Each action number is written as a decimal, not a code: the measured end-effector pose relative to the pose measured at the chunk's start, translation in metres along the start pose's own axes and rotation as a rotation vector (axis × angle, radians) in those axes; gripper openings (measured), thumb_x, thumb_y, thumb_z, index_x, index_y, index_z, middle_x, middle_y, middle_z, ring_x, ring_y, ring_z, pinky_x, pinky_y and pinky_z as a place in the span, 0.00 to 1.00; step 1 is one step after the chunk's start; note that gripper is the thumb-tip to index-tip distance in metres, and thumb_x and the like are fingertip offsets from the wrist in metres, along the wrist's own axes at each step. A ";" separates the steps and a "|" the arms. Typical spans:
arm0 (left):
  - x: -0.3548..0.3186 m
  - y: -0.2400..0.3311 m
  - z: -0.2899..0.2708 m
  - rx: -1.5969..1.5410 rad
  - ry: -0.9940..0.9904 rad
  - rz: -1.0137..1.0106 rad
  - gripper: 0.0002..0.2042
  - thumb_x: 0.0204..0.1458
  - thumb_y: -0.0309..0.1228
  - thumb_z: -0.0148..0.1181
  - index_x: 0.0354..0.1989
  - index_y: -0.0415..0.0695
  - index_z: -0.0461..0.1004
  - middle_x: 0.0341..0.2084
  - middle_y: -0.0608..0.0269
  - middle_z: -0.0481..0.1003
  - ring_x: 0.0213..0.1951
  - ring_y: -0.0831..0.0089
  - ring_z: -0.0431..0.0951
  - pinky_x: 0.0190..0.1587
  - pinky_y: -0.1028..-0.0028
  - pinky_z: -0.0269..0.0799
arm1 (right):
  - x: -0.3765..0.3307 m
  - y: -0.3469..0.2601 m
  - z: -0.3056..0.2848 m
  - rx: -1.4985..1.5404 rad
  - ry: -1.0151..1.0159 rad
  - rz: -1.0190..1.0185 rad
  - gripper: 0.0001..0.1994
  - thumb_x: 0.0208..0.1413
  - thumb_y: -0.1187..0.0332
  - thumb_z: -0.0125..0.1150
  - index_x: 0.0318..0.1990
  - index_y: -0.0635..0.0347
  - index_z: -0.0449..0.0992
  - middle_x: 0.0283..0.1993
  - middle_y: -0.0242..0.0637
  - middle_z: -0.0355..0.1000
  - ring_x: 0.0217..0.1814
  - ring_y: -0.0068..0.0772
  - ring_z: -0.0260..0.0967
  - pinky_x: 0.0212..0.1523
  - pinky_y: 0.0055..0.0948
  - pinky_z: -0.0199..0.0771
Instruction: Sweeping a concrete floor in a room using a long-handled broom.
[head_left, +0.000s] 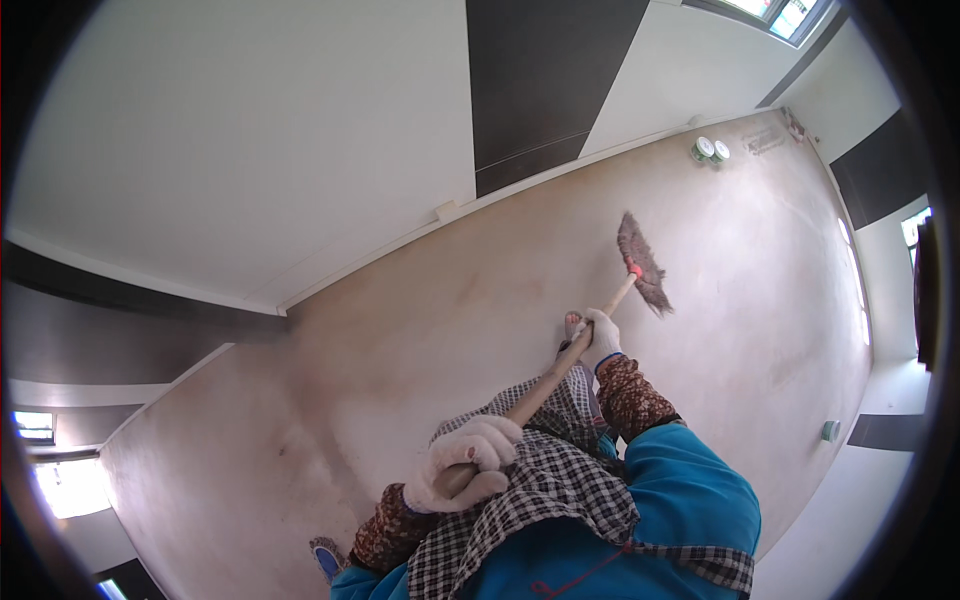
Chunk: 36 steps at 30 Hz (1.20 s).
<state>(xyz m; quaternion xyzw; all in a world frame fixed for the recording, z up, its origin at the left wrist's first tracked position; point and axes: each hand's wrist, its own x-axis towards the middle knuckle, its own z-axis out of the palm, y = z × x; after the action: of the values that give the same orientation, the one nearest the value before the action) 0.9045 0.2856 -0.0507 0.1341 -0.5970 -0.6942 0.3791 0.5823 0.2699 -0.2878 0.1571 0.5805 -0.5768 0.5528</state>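
A long-handled broom (551, 381) slants away from my body, its wide, shaggy brown head (643, 262) resting on the floor. A red collar (635, 271) joins the head to the pale wooden handle. My left hand (465, 463), in a whitish work glove, is closed round the handle's near end by my waist. Farther down the shaft, my gloved right hand (600, 337) grips it too. Part of the handle's lower stretch is hidden behind the right hand's fingers.
Two lidded buckets (711, 151) stand on the dusty floor (430, 290) near the far wall. Another green container (830, 431) sits at the right wall. White walls with dark panels (540, 90) enclose the room. My checked apron (560, 480) hangs beneath the handle.
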 end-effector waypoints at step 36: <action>0.367 -0.216 0.139 0.245 0.567 -0.225 0.10 0.65 0.28 0.43 0.29 0.44 0.64 0.31 0.59 0.71 0.36 0.65 0.73 0.38 0.68 0.71 | 0.292 -0.332 0.019 -0.361 0.168 0.029 0.04 0.54 0.71 0.48 0.34 0.60 0.62 0.21 0.37 0.62 0.18 0.33 0.62 0.17 0.35 0.67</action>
<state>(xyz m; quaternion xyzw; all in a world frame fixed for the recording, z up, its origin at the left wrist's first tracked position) 0.4882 0.1350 -0.1191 0.4316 -0.5281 -0.5900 0.4322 0.2194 0.0264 -0.3580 0.1112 0.7164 -0.4402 0.5297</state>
